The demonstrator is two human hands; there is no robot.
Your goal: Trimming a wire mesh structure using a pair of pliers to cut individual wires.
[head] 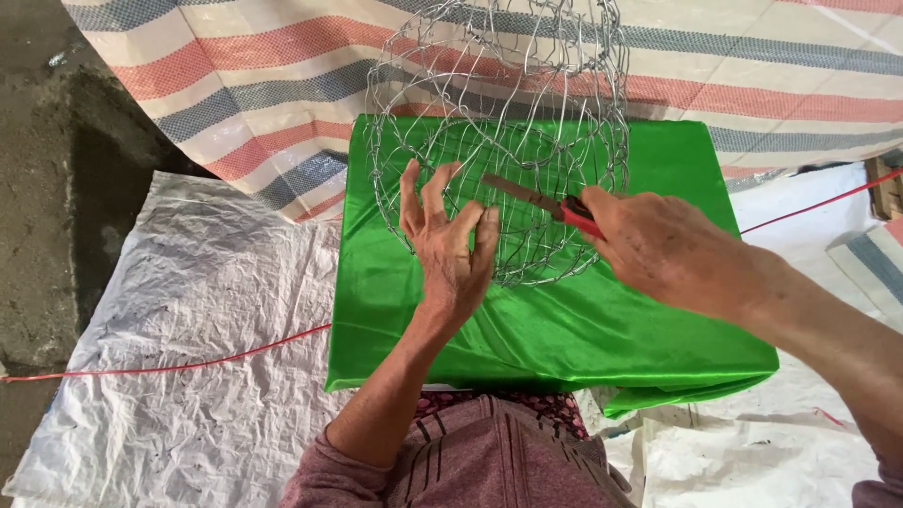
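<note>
A round basket-shaped frame of silver wire mesh (499,103) stands on a bright green cloth (527,320) that covers a flat surface. My left hand (451,245) presses against the mesh's near left side, fingers spread and hooked on the wires. My right hand (668,249) grips red-handled pliers (555,207), whose dark jaws reach into the mesh at its near side.
A red, white and blue striped tarp (752,75) hangs behind the mesh. White woven sheeting (188,310) lies on the ground left and right. A thin red cord (188,365) runs under the green cloth. Dark bare ground (47,188) is at far left.
</note>
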